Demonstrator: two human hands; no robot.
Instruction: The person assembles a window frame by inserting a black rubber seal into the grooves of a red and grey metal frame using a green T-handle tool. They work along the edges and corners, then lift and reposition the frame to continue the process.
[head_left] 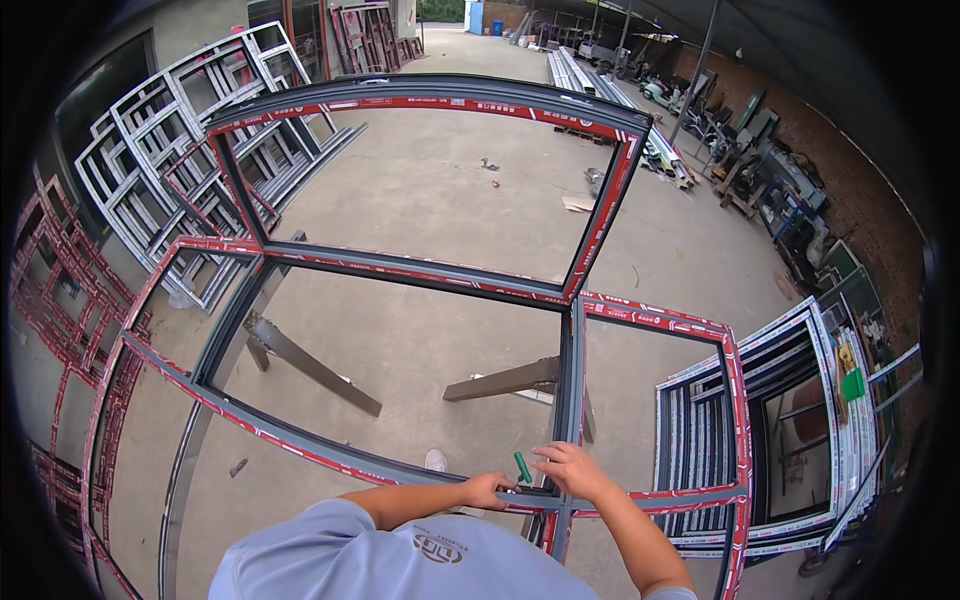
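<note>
Outdoors, we steady a large grey window frame [420, 270] edged in red film, resting on trestles [300, 360]; it looks stiff, heavy, best gripped at its rails. At its near edge our left hand [487, 490] pinches a green-handled tool [523, 467], while our right hand [570, 468] presses curled fingers on the joint.

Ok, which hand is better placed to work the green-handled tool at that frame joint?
Probably the left hand: it appears to grip the green-handled tool against the window frame. The right hand rests on the upright bar, steadying it.
</note>
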